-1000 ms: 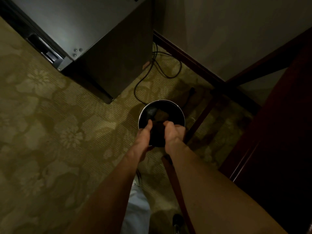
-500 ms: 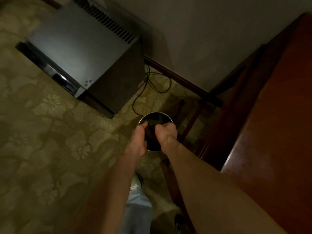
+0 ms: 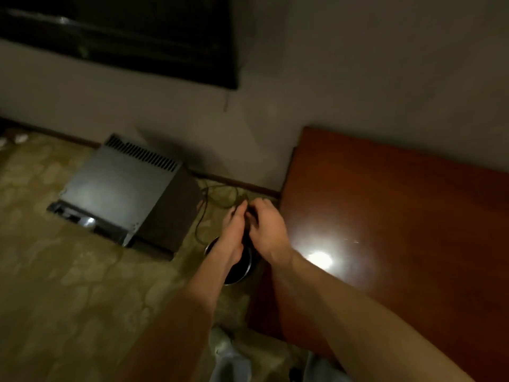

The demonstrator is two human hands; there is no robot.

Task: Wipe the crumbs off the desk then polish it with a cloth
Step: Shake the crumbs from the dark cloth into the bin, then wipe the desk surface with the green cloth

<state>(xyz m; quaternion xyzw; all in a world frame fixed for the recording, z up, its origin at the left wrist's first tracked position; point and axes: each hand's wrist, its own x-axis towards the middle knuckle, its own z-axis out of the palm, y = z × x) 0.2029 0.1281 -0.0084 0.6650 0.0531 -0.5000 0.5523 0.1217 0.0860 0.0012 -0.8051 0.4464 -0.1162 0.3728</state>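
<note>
Both my hands are raised together just left of the reddish-brown wooden desk (image 3: 399,216). My left hand (image 3: 232,232) and my right hand (image 3: 268,230) each pinch a dark cloth (image 3: 247,235), which hangs between them and is mostly hidden by the fingers. Below the hands, on the carpet, stands a round dark waste bin (image 3: 239,268) with a shiny metal rim. A bright lamp glare lies on the desk top near my right wrist. Any crumbs are too small to make out in the dim, blurred view.
A grey metal box (image 3: 124,188) with vent slots, like a mini fridge, stands on the patterned carpet at the left. Black cables (image 3: 217,199) trail along the skirting between it and the desk. A dark screen (image 3: 124,37) hangs on the wall above.
My view has swung up from the bin to the wall and desk top. Both hands have lifted the dark cloth up and away from the bin's mouth, towards the desk edge.
</note>
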